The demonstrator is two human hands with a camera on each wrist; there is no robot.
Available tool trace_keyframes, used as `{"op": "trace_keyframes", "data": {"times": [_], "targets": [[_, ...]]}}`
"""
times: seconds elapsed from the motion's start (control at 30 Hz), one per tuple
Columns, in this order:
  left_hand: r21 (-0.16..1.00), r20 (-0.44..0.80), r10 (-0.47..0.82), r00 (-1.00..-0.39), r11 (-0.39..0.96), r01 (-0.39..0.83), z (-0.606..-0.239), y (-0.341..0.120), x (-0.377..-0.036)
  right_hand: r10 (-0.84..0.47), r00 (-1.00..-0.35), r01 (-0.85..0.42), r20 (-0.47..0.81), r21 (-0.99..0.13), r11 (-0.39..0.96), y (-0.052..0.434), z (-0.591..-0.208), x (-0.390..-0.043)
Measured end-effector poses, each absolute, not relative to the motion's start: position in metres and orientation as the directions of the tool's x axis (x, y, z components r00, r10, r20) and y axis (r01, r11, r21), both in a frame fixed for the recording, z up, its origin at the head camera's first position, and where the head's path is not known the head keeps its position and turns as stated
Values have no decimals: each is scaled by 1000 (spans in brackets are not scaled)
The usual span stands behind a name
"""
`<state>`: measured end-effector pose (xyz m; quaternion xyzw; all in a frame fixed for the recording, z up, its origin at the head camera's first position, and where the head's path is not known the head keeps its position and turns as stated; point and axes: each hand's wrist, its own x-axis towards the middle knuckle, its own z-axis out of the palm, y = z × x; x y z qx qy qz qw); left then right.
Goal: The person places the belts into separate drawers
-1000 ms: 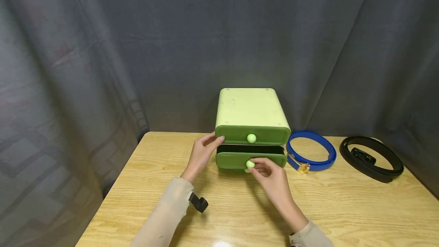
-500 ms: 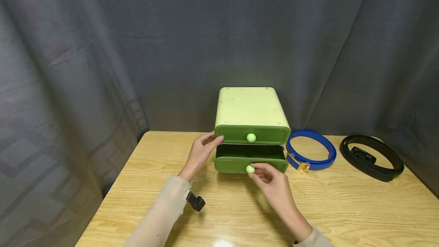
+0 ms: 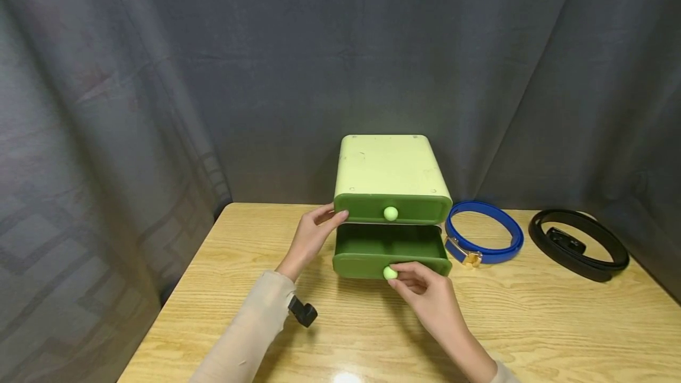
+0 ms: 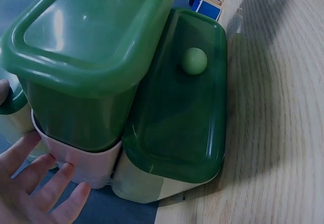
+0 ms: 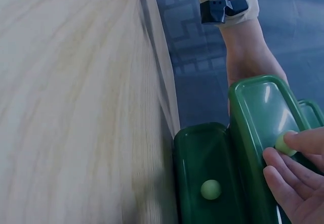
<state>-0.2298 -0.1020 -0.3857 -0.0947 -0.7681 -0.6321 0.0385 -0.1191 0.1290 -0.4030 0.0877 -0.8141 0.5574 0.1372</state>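
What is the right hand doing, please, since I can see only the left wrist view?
Observer: The right hand pinches the pale knob of the lower drawer, which stands pulled out.
Operator: Is anything inside that drawer?
Observer: The part of its inside that the head view shows is bare green.
Operator: What lies beside the cabinet?
Observer: A blue belt and a black belt lie coiled on the table to its right.
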Motion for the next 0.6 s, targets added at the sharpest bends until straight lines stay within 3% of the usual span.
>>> {"op": "trace_keyframes", "data": {"times": [0.6], "targets": [[966, 166, 87, -982, 188, 180, -386, -102, -229, 40, -963, -236, 267, -904, 358, 129, -400, -98]]}}
